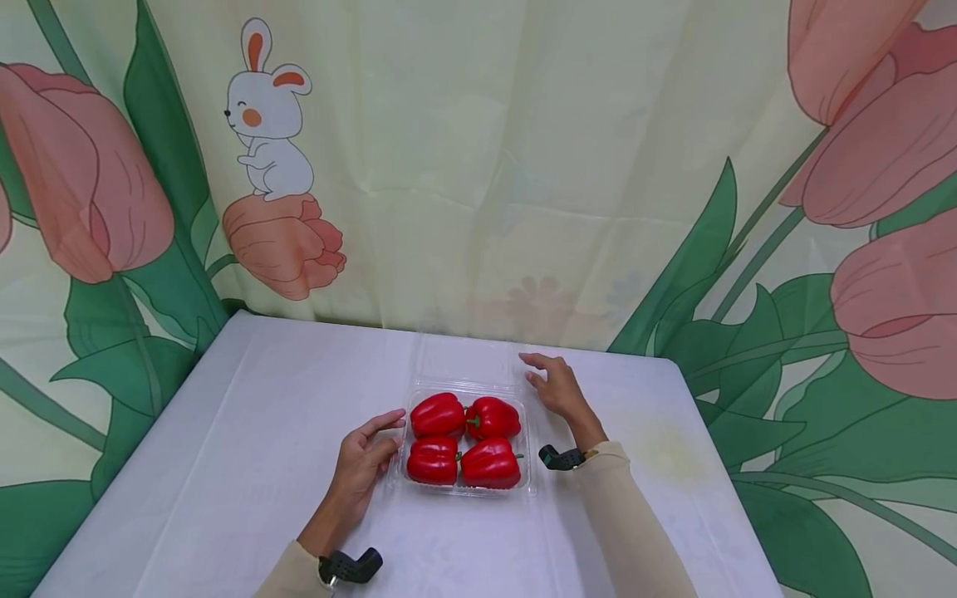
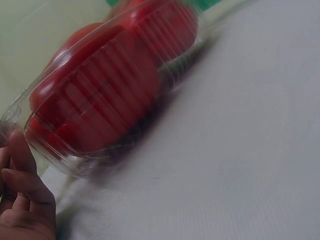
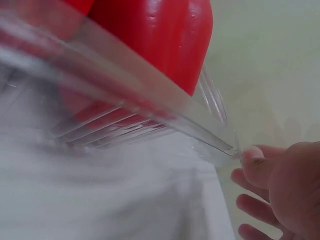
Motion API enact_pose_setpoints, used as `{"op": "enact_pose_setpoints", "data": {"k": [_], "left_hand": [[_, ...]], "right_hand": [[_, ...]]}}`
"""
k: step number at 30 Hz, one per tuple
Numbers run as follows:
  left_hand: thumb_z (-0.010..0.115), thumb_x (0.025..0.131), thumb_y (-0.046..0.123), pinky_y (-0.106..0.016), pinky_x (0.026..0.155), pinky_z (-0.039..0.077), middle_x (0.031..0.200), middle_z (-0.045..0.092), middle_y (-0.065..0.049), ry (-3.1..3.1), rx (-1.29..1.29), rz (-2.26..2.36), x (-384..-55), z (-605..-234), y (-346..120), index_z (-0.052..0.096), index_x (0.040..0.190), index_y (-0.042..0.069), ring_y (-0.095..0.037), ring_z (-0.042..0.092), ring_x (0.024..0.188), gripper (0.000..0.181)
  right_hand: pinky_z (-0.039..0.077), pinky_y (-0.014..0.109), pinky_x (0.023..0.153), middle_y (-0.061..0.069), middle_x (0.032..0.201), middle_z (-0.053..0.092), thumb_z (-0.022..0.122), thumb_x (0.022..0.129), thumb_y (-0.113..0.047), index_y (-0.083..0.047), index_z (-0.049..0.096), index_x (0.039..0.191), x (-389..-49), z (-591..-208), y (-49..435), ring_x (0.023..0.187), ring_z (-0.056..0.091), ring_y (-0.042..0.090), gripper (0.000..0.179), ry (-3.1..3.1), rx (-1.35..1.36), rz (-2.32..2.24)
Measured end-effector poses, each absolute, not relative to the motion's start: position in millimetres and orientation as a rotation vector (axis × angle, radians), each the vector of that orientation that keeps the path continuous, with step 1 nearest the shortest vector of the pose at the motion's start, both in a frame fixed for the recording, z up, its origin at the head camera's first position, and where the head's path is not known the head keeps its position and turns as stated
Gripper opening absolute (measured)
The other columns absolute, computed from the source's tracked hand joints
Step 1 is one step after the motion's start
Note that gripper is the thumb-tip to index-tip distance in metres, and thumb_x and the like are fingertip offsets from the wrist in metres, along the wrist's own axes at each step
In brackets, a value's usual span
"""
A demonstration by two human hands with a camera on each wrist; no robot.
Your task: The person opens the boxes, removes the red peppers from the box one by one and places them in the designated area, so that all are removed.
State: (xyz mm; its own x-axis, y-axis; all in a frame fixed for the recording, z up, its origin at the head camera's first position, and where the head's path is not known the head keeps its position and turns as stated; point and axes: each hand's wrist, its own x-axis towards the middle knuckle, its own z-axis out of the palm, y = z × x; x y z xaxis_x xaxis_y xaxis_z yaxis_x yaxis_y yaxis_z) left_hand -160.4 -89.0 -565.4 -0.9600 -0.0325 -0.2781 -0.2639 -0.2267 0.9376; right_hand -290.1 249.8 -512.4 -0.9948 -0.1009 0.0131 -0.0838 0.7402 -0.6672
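A clear plastic clamshell box (image 1: pixel 467 492) holds several red bell peppers (image 1: pixel 489 463), some with green stems showing. Its lid (image 1: pixel 465 361) is swung back towards the table's far edge. My left hand (image 1: pixel 360 461) is at the box's left side, its forefinger reaching the rim and its thumb lower along the wall. In the left wrist view, fingertips (image 2: pixel 21 150) touch the clear rim at the near corner. My right hand (image 1: pixel 557 386) is by the lid's right edge; in the right wrist view its thumb and forefinger pinch the clear plastic edge there.
A white cloth covers the table (image 1: pixel 247 432). Behind it hangs a curtain (image 1: pixel 463 166) printed with tulips and a rabbit. A black wrist camera is strapped to each forearm, the right one (image 1: pixel 561 458) close to the box's side.
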Motion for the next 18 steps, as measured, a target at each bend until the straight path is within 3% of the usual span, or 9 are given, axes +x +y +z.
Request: {"op": "enact_pose_setpoints", "data": {"k": [8,18], "left_hand": [[0.079,0.096,0.018,-0.018,0.069,0.052,0.142,0.064,-0.005,1.840,-0.335,2.341,-160.1,-563.6,-89.5,0.065,0.144,0.021,-0.017,0.060,0.084,0.049],[0.077,0.098,0.015,-0.017,0.069,0.051,0.142,0.064,-0.006,1.847,-0.315,2.346,-159.5,-564.5,-89.8,0.065,0.144,0.020,-0.017,0.059,0.084,0.048]], "right_hand": [[0.050,0.059,0.112,0.014,0.149,0.063,0.069,0.104,-0.015,-0.019,0.063,0.148,-280.9,-507.9,251.3,0.135,0.054,0.034,0.045,2.985,-0.138,-1.203],[0.050,0.057,0.113,0.009,0.152,0.062,0.077,0.099,-0.029,-0.022,0.059,0.150,-254.8,-491.9,246.9,0.137,0.056,0.033,0.055,3.034,-0.247,-1.268]]}}
